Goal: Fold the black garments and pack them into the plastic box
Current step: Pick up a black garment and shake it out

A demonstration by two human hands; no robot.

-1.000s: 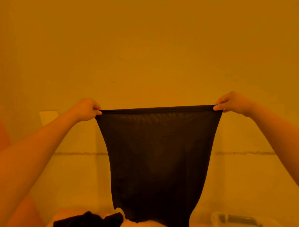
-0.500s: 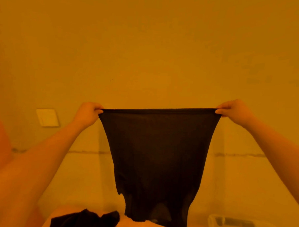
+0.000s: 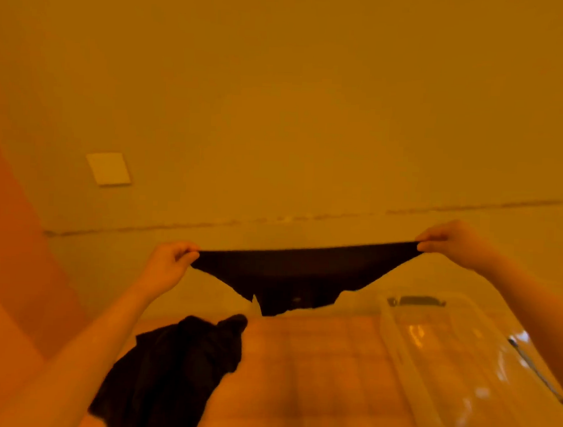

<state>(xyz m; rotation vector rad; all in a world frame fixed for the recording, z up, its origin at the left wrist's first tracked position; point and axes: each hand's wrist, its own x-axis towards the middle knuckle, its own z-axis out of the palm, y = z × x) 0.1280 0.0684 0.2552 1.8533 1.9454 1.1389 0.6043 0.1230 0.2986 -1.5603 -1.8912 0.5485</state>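
Black garment [image 3: 303, 280]: held in air, top edge stretched taut, long axis left to right, right end slightly higher; lower part bunched, hanging toward quilted surface [image 3: 315, 360]. Left hand [image 3: 169, 266]: pinching left corner. Right hand [image 3: 446, 241]: pinching right corner. Second black garment [image 3: 176, 367]: crumpled on surface, below left. Clear plastic box [image 3: 403, 341]: lower right, beside held garment. Wall plate [image 3: 108, 168]: behind, upper left.

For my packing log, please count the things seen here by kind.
Black garments: 2, one held up by left hand and right hand, one crumpled on the bed
Clear plastic boxes: 1
Total: 3
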